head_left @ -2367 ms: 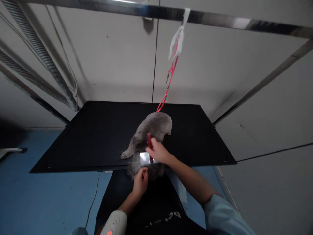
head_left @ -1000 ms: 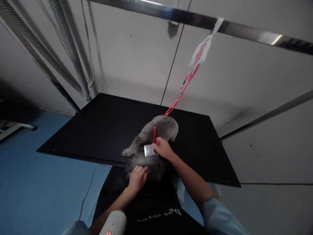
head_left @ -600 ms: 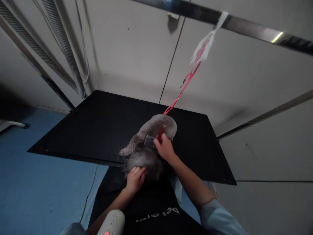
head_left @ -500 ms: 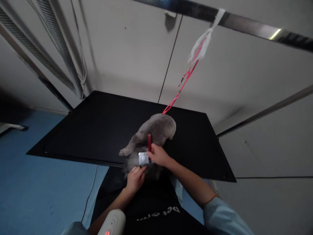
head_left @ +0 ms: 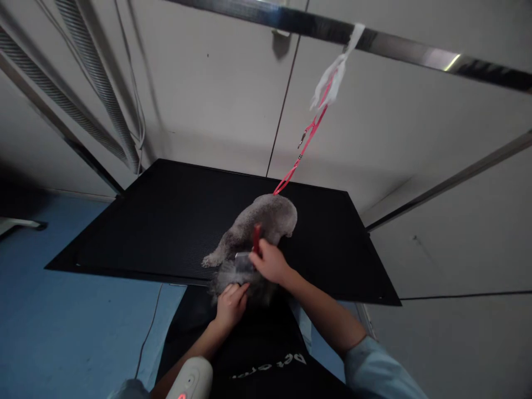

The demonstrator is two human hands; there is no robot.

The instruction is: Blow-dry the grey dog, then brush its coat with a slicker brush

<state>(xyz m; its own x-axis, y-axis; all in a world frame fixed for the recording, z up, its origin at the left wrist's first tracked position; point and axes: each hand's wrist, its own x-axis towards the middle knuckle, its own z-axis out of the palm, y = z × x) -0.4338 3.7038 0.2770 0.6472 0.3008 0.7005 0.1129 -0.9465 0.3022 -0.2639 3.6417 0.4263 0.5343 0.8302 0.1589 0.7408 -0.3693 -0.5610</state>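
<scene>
A grey dog (head_left: pixel 268 213) with a short-trimmed body stands on a black grooming table (head_left: pixel 166 210), its long fluffy fur (head_left: pixel 228 274) at the end nearest me. Pinched in my right hand (head_left: pixel 270 262) is a slicker brush (head_left: pixel 257 238) with a red handle. Its flat head meets the fluffy fur or hovers just above it; which, I cannot tell. My left hand (head_left: pixel 231 303) lies just below the brush with bent fingers closed on the fur, and the fingertips are partly hidden in it.
A pink leash (head_left: pixel 305 149) runs from the dog up to a white cloth strip (head_left: pixel 332 77) tied on a metal bar (head_left: pixel 399 47). Grey ribbed hoses (head_left: pixel 100 83) hang at the left wall. A cable (head_left: pixel 145 338) lies on the blue floor.
My right hand has shifted slightly, and the brush head has tilted, showing darker and narrower than before. My left hand stays in the same place. The camera view has shifted a little.
</scene>
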